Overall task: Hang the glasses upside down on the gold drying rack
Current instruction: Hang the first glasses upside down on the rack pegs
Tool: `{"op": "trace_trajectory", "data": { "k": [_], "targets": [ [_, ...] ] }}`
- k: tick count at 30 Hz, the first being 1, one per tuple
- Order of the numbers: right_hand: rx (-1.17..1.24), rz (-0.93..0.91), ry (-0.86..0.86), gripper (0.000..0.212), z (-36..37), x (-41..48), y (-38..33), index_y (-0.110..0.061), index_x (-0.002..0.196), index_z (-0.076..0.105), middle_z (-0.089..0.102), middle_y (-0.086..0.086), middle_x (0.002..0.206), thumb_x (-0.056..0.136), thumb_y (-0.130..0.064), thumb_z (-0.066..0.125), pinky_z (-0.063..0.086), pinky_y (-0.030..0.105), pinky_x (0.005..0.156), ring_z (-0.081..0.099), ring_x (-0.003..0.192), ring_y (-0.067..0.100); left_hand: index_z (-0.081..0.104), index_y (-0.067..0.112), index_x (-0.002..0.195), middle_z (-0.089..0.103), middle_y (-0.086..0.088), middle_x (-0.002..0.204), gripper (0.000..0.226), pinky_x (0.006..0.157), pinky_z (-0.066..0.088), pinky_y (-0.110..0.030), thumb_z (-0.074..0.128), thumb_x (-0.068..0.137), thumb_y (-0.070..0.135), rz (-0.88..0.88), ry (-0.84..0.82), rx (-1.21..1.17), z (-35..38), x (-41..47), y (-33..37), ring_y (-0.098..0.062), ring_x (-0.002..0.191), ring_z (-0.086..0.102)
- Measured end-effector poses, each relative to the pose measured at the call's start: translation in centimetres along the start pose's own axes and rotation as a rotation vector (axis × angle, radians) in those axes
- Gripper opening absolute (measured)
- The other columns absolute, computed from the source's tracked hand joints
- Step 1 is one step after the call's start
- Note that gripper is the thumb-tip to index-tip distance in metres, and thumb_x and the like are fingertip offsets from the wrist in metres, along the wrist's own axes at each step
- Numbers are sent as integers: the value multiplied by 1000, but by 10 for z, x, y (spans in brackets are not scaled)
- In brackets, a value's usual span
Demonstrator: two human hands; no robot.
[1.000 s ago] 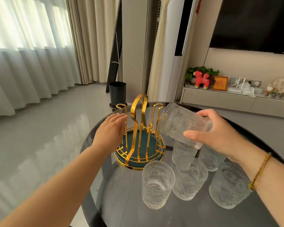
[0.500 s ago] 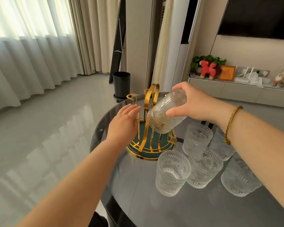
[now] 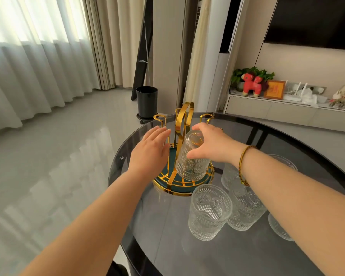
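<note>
The gold drying rack (image 3: 184, 118) with a dark green base stands near the far left edge of the round dark glass table (image 3: 187, 251). My right hand (image 3: 211, 144) grips an embossed clear glass (image 3: 191, 158), held upside down over a front prong of the rack, its mouth just above the green base. My left hand (image 3: 149, 152) rests flat against the rack's left side, fingers straight and together. Several more clear glasses stand upright to the right of the rack; the nearest one (image 3: 209, 212) is in front, and others are partly hidden by my right forearm.
A black bin (image 3: 147, 101) stands on the floor beyond the table. A low cabinet (image 3: 287, 112) with a red toy, a plant and a frame runs along the right wall under a dark screen. Pale curtains line the left; the table edge curves close to the rack.
My right hand turned the glass from tilted sideways to fully upside down and lowered it onto the rack's front prong. My left hand stayed against the rack.
</note>
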State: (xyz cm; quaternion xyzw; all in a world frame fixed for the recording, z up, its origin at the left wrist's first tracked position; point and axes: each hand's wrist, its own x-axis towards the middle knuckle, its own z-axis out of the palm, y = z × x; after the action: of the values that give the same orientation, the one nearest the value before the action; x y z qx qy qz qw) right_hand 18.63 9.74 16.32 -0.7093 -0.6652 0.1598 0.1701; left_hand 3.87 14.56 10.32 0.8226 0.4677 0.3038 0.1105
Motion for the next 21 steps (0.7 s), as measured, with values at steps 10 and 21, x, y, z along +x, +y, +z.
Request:
{"op": "trace_trajectory", "data": {
  "k": [10,21],
  "targets": [
    [27,5,12,76,8,2,1,-16,133,28,33,9,141,70,-33,67,35,44,103,29,129,29,34,22,134,35,0,146,44,112,24,-41,42,91,28,-3,-17,14,-1,1,2,-20,138,22],
    [148,-79,287,66,10,-40,4,-20,129,34,37,2,138,72,-31,65,22,31,103,20,130,20,20,23,139,18,-1,153,56,115,13,-42,46,90,32,45,-36,38,1,-4,-1,-20,141,10]
  ]
}}
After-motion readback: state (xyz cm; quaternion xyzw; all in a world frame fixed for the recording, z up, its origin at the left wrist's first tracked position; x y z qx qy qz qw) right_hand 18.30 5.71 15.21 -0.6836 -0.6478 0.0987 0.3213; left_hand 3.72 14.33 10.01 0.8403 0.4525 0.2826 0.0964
